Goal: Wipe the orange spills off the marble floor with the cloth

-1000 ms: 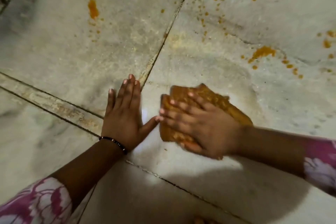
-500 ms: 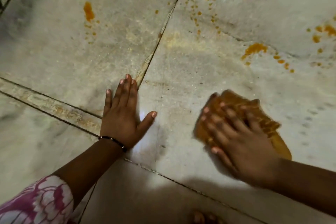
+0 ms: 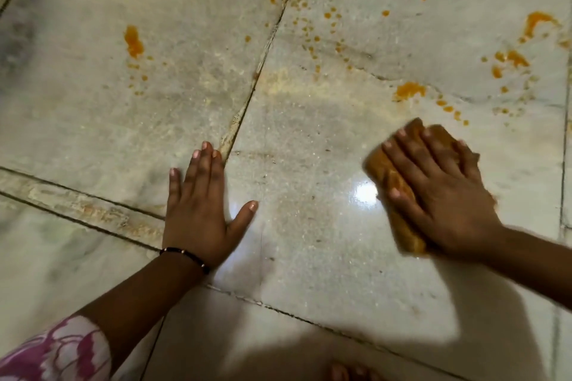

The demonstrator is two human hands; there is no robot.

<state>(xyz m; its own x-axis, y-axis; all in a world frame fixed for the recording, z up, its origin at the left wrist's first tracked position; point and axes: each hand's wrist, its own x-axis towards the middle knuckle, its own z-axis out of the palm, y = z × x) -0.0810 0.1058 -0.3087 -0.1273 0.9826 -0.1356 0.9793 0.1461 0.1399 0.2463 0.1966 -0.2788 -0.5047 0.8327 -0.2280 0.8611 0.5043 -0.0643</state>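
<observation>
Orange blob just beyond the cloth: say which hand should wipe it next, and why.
Right. The right hand already presses the cloth just short of that orange blob; the left hand lies flat on the marble floor, holding nothing.

Dim, warm light. A bright glare spot sits on the marble floor (image 3: 294, 257) between the hands, just beside the right hand (image 3: 439, 192), which is slightly motion-blurred. Dark shadow pools below both hands; far corners look soft.

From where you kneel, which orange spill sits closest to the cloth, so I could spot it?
Start at the right hand pressing the cloth. Just beyond its fingertips lies an orange blotch, the nearest big patch, with a trail of small drops running right from it.
</observation>
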